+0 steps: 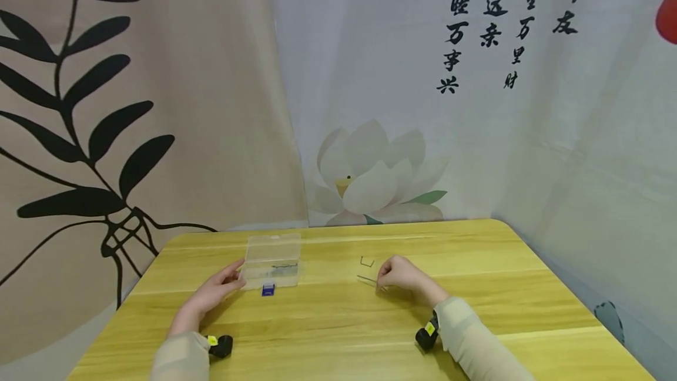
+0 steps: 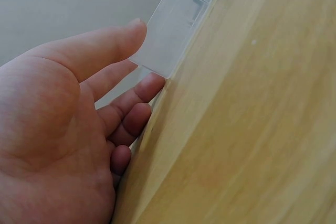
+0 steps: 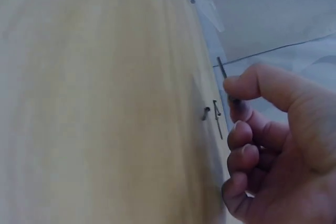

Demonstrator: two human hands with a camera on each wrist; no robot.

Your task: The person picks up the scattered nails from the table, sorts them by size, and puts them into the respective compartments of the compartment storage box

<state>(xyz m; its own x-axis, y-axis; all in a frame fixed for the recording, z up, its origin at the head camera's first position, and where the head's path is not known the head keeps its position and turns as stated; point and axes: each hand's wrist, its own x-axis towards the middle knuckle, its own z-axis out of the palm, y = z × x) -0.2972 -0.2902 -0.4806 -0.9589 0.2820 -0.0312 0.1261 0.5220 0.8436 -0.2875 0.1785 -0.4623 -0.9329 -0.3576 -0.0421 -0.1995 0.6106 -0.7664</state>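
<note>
A clear plastic box [image 1: 270,280] stands with its lid [image 1: 273,247] up, several dark thin nails [image 1: 284,266] inside and a blue latch [image 1: 268,290] at its front. At its left end my left hand [image 1: 217,290] holds the box edge between thumb and fingers. My right hand [image 1: 399,275], to the right, pinches a thin metal nail [image 3: 222,67] between thumb and forefinger just above the table. Beyond that hand, a few more nails [image 1: 367,263] lie on the wood in an angular, bracket-like arrangement. The exact head shape of the pinched nail is hidden by the fingers.
The wooden table [image 1: 317,334] ends at a back edge against a printed cloth backdrop [image 1: 365,75]. Black wrist cameras [image 1: 427,334] sit on both cuffs, close above the tabletop.
</note>
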